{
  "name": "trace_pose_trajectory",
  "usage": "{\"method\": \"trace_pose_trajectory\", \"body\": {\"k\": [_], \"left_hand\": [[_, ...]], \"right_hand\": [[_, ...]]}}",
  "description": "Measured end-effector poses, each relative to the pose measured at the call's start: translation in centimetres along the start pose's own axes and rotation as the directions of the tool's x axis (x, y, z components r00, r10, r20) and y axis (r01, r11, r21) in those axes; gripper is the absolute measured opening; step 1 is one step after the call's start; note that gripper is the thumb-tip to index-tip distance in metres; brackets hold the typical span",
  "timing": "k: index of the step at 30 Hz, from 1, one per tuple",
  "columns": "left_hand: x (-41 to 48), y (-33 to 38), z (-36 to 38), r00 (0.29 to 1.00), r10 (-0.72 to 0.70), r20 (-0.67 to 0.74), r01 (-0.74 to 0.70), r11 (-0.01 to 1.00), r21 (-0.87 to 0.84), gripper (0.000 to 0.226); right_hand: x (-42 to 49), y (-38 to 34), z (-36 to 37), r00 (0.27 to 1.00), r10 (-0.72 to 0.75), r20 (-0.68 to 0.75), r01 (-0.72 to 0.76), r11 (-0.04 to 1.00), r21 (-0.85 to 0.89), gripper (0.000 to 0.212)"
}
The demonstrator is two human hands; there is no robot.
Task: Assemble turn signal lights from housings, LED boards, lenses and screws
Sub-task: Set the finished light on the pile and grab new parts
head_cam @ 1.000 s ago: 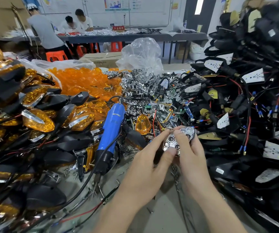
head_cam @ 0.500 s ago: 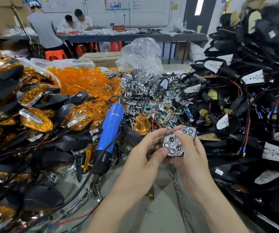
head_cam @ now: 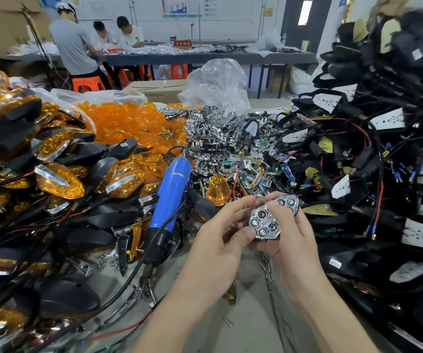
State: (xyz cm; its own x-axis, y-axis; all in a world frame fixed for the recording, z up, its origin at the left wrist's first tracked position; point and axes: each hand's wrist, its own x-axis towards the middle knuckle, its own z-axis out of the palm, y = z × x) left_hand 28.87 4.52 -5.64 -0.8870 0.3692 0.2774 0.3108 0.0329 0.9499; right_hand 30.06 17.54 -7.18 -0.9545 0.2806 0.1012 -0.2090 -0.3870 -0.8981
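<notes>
Both the left hand (head_cam: 218, 242) and right hand (head_cam: 293, 242) pinch the chrome reflector (head_cam: 262, 225), seemingly light, rigid, slick, best gripped by its edges.

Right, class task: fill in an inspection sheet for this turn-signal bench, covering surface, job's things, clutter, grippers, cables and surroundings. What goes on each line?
Surface: grey bench top, bare patch near the person, scattered with loose screws.
Job's things: chrome hexagon-celled reflector in hand; heaps of orange plastic lenses, chrome reflector parts, black wired housings; finished amber-lensed lights at left.
Clutter: blue electric screwdriver lying on parts; crumpled clear plastic bag.
Grippers: left hand and right hand both grip the reflector.
Cables: black screwdriver cord and red wire cross the bench.
Surroundings: three people at long far table; orange stools.
</notes>
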Motion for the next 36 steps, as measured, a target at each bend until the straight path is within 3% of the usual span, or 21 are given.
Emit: {"method": "trace_pose_trajectory", "body": {"k": [8,10,12,14,19,23,26,29,33,36], "left_hand": [[0.0,-0.1,0.0,0.998,-0.048,-0.029,0.049,0.998,0.047,0.051],[-0.3,-0.1,0.1,1.000,0.001,-0.025,0.004,0.981,0.193,0.049],[-0.8,-0.1,-0.2,0.994,0.107,0.012,-0.099,0.864,0.493,0.046],[-1.1,-0.1,-0.6,0.981,0.188,0.043,-0.166,0.711,0.683,0.041],[-1.2,-0.2,-0.4,0.948,0.312,0.069,-0.237,0.542,0.806,0.027],[-1.4,0.1,-0.8,0.981,0.192,0.035,-0.144,0.592,0.793,0.019],[-1.4,-0.2,-1.3,0.992,0.098,0.080,-0.122,0.596,0.793,0.030],[-1.4,-0.5,-1.8,0.993,0.083,0.081,-0.115,0.594,0.796,0.038],[-1.4,-0.7,-1.9,0.992,0.043,0.120,-0.121,0.626,0.770,0.040],[-1.5,-0.6,-2.1,0.992,0.043,0.115,-0.115,0.646,0.754,0.040]], "right_hand": [[0.0,-0.2,0.2,1.000,0.013,-0.012,-0.013,1.000,0.010,0.016],[0.0,-0.4,0.1,0.999,0.006,-0.037,-0.005,0.999,0.033,0.025],[0.2,-0.8,-0.3,0.997,-0.017,-0.075,0.022,0.998,0.062,0.034],[0.4,-1.3,-0.7,0.992,-0.030,-0.120,0.042,0.994,0.099,0.033],[0.9,-1.8,-1.4,0.982,-0.005,-0.189,0.040,0.983,0.182,0.013],[1.1,-1.8,-1.5,0.981,-0.019,-0.194,0.054,0.983,0.177,0.017],[1.1,-2.0,-1.5,0.980,-0.025,-0.197,0.065,0.978,0.197,0.010],[1.1,-2.0,-1.5,0.982,-0.030,-0.185,0.070,0.975,0.211,0.006],[0.9,-2.0,-1.4,0.985,-0.012,-0.175,0.050,0.975,0.217,0.021],[0.9,-2.2,-1.2,0.982,-0.012,-0.190,0.056,0.973,0.225,0.021]]}}
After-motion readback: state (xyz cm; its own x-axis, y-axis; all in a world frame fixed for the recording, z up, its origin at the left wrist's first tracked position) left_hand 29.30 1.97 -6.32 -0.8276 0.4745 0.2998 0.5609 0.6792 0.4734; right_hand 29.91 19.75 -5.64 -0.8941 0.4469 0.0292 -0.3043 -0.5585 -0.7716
